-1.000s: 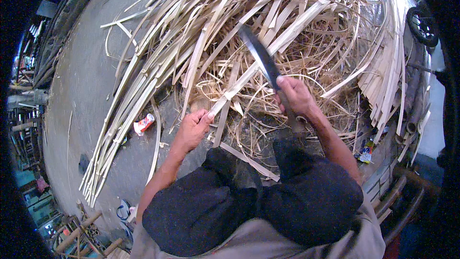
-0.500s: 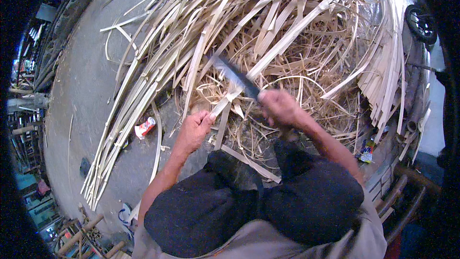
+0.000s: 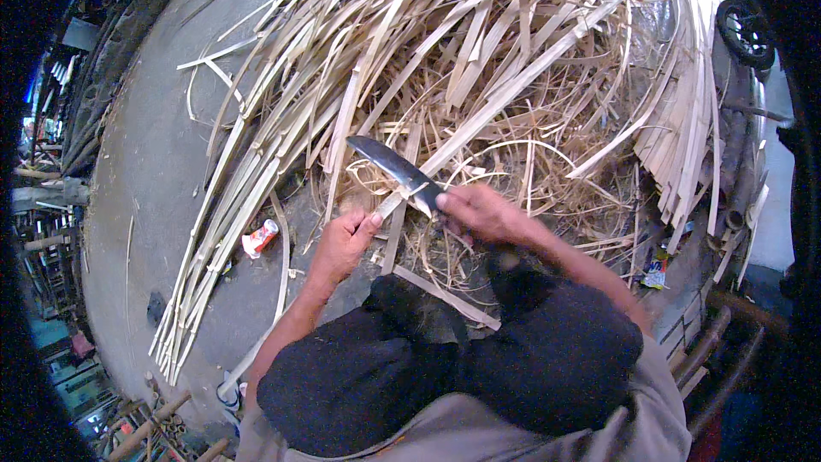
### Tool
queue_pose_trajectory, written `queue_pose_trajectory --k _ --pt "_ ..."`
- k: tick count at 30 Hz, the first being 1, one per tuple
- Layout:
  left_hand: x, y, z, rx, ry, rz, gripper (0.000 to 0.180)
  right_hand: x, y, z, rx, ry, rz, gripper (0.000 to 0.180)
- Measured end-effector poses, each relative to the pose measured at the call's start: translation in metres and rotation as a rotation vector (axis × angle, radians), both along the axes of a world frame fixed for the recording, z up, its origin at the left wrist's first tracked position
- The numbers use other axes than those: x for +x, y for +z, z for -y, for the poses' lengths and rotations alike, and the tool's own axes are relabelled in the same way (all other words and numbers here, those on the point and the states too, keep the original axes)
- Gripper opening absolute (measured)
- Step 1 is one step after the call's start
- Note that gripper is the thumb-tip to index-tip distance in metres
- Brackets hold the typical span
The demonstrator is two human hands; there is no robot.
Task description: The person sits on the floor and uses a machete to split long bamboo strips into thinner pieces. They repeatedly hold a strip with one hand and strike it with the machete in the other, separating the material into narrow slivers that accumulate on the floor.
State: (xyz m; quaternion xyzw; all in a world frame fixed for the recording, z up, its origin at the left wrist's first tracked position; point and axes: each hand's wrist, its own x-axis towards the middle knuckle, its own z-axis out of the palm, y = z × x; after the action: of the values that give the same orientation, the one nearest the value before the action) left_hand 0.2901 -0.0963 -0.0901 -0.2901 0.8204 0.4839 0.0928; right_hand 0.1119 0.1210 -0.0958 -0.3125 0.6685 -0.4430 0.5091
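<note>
My left hand (image 3: 344,242) pinches the near end of a long pale bamboo strip (image 3: 500,101), its thumb lying along the top. The strip runs away to the far right, over the heap of shavings. In my right hand (image 3: 486,216) is a large knife (image 3: 380,156) with a broad dark blade, its fingers wrapped round the handle. The blade points to the far left and lies across the strip, just beyond my left hand. Where the edge meets the strip is too small to make out.
A tangle of thin shavings (image 3: 547,141) spreads ahead. Long bamboo strips (image 3: 248,154) lie in a bundle at the left, and flat slats (image 3: 680,141) lean at the right. A red and white packet (image 3: 259,239) rests on the concrete floor (image 3: 158,150). A black wheel (image 3: 744,34) stands far right.
The knife has come nearer and lower, from a blurred swing above the strip to lying across it. My right hand has moved left and down. My left hand keeps its hold.
</note>
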Motion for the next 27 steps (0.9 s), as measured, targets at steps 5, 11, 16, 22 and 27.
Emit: queue_pose_trajectory --k 5,11,16,22,27 --pt "0.0 0.015 0.01 -0.245 0.049 -0.179 0.04 0.002 -0.012 -0.008 -0.373 -0.818 0.12 0.032" --pt "-0.013 0.041 0.018 -0.542 0.137 -0.299 0.028 -0.01 -0.002 -0.01 -0.439 -1.199 0.474 0.035" --pt "-0.027 0.055 0.011 -0.479 0.259 -0.409 0.031 -0.012 0.019 0.006 -0.247 -0.69 0.526 0.032" --pt "-0.036 0.065 0.009 -0.464 0.159 -0.364 0.033 -0.039 0.047 0.035 -0.321 -0.312 0.483 0.023" --pt "-0.04 0.06 0.017 -0.394 0.066 -0.172 0.033 -0.047 0.051 0.047 -0.271 -0.057 0.261 0.025"
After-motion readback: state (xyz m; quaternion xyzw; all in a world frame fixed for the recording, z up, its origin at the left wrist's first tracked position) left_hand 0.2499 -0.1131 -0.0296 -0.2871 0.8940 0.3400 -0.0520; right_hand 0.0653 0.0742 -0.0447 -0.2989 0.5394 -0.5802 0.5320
